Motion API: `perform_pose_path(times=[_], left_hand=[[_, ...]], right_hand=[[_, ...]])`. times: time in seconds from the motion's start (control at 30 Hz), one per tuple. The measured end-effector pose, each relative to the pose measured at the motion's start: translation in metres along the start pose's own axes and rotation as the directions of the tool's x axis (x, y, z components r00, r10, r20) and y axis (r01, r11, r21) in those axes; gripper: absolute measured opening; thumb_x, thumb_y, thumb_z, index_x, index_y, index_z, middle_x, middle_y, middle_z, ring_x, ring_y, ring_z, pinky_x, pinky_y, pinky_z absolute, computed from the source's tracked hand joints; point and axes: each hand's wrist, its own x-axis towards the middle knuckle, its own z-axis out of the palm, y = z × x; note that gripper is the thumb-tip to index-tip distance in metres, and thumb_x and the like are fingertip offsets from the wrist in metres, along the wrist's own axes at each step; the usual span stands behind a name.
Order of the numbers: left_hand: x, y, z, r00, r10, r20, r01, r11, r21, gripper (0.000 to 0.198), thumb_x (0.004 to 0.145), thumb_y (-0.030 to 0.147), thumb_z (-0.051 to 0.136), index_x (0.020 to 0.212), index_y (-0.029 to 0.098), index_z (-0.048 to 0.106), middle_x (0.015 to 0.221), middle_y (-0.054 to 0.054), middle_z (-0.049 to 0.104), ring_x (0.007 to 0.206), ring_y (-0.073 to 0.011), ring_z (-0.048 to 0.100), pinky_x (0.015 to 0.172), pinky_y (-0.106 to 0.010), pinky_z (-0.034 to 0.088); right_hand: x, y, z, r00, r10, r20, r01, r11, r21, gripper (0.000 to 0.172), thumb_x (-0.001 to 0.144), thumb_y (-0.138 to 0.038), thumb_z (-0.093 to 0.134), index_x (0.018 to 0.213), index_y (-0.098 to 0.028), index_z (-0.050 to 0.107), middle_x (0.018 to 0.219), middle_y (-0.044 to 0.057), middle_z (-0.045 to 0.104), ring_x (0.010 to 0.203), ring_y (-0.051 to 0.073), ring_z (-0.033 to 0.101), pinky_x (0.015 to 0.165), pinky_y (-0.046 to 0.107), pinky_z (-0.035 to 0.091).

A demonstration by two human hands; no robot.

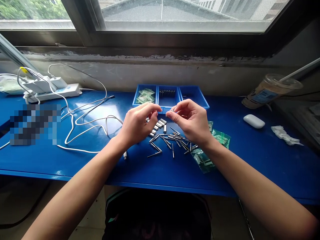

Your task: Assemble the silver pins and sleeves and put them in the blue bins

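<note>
Over the middle of the blue table, my right hand [192,120] is closed, thumb and forefinger pinching a small shiny piece [172,111] whose kind I cannot make out. Facing it, my left hand [140,121] is curled with thumb and forefinger slightly apart; nothing shows between them. Below the hands lie several thin metal pins with thicker sleeves [173,150], loosely heaped. Short metal cylinders [165,128] lie just behind the pins, partly hidden by my left hand. Green printed plastic bags [203,160] lie under my right wrist.
Behind the hands stands a blue three-part tray [158,96] holding small green packets [145,96] and dark cylinders [167,92]. White cables [72,123] and a power strip [53,91] spread to the left. A drink cup [265,93], white case [254,121] and crumpled tissue [286,136] are right.
</note>
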Motion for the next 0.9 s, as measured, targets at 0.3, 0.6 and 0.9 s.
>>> perform_pose_path(times=[0.3,0.6,0.9], left_hand=[[0.0019,0.0022,-0.0026,0.993,-0.118,-0.017,0.116,0.991,-0.071,0.007,0.097,0.015,0.069,0.103,0.017,0.072,0.067,0.005,0.064,0.055,-0.0074,0.055,0.057,-0.021,0.046],[-0.0023,0.0008,0.0010,0.991,-0.071,0.115,0.073,0.997,-0.018,0.028,0.093,0.020,0.070,0.120,0.018,0.070,0.088,0.000,0.073,0.072,-0.0114,0.065,0.064,-0.023,0.050],[-0.0020,-0.0037,0.0023,0.996,-0.018,0.085,0.019,1.000,-0.014,0.020,0.095,0.027,0.075,0.112,0.018,0.072,0.091,-0.002,0.075,0.072,-0.0110,0.065,0.063,-0.022,0.050]], right_hand=[[-0.0005,-0.0001,0.0002,1.000,-0.009,0.013,0.009,1.000,0.010,0.037,0.082,-0.045,0.092,0.089,-0.020,0.066,0.090,0.003,0.072,0.076,0.018,0.071,0.060,0.031,0.058],[-0.0008,0.0023,-0.0005,1.000,-0.026,0.016,0.025,0.999,0.022,0.038,0.081,-0.046,0.093,0.091,-0.020,0.067,0.090,0.002,0.072,0.077,0.017,0.071,0.059,0.029,0.057],[-0.0019,-0.0009,0.0020,0.998,0.011,0.062,-0.012,1.000,0.020,0.041,0.081,-0.051,0.092,0.090,-0.020,0.066,0.087,0.002,0.071,0.072,0.017,0.069,0.056,0.030,0.053]])
